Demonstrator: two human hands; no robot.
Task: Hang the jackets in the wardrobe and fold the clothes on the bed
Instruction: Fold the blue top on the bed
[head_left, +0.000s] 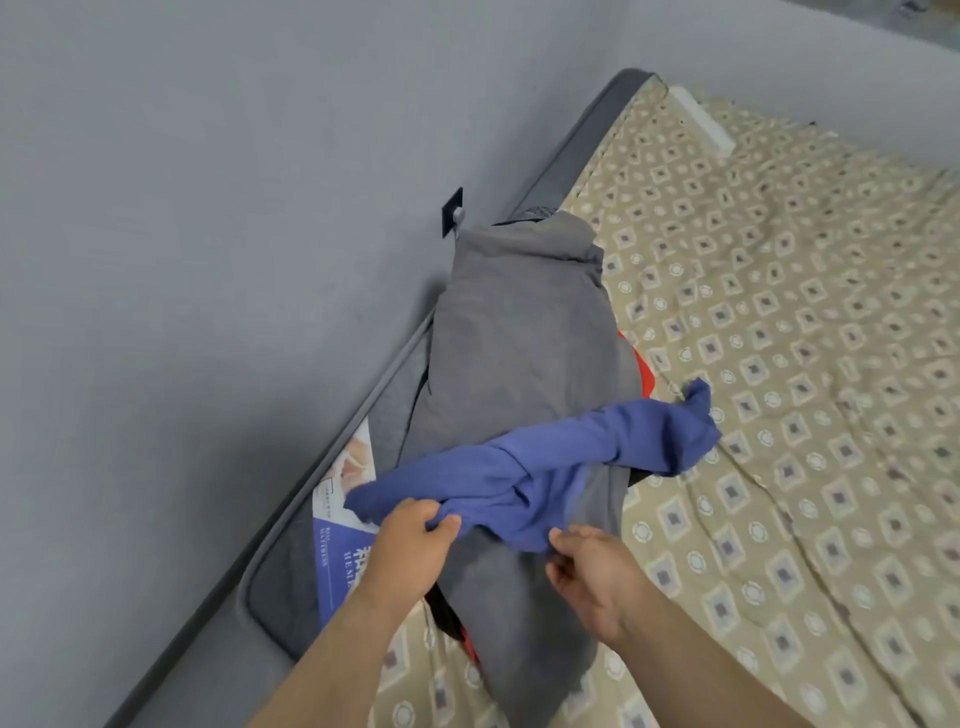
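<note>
Bed (283, 592) with beige patterned sheet (779, 312), grey garment (519, 338) along its wall-side edge, red cloth (645, 375) beneath

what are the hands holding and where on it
Both hold the blue garment. The left hand grips its bunched left end, and the right hand pinches its near edge.

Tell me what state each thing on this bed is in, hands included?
bed sheet: wrinkled.
grey garment: laid out lengthwise on the bed sheet, unfolded.
blue garment: crumpled, unfolded, draped across the grey garment.
red garment: mostly hidden under the grey garment.
left hand: grips the blue garment's near edge.
right hand: pinches the blue garment's near edge.
</note>
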